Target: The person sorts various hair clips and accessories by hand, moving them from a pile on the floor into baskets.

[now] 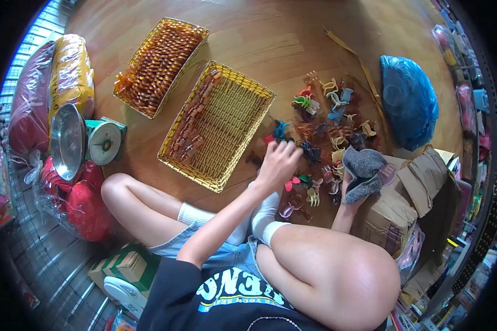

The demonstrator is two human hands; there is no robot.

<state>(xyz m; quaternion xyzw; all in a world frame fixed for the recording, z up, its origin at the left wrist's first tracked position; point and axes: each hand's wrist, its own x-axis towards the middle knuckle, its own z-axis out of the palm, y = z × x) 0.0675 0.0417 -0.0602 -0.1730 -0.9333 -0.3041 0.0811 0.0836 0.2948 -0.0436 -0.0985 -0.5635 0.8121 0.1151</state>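
I sit cross-legged on a wooden floor. My left hand (279, 163) reaches forward onto a pile of coloured hair claw clips (326, 132), knuckles up and fingers curled down among them; whether it grips one is hidden. My right hand (347, 190) holds up a grey cloth (363, 172) at the right edge of the pile. A yellow wicker basket (243, 118) lies just left of my left hand, with a row of brown clips (193, 124) along its left side. A second basket (163, 63) beyond it is full of amber clips.
A green kitchen scale (102, 142) with a steel bowl (67, 140) stands at the left beside red and yellow bags (72, 74). A blue plastic bag (408, 99) lies at the right. An open cardboard box (403, 204) sits by my right knee. Wire shelving borders the left.
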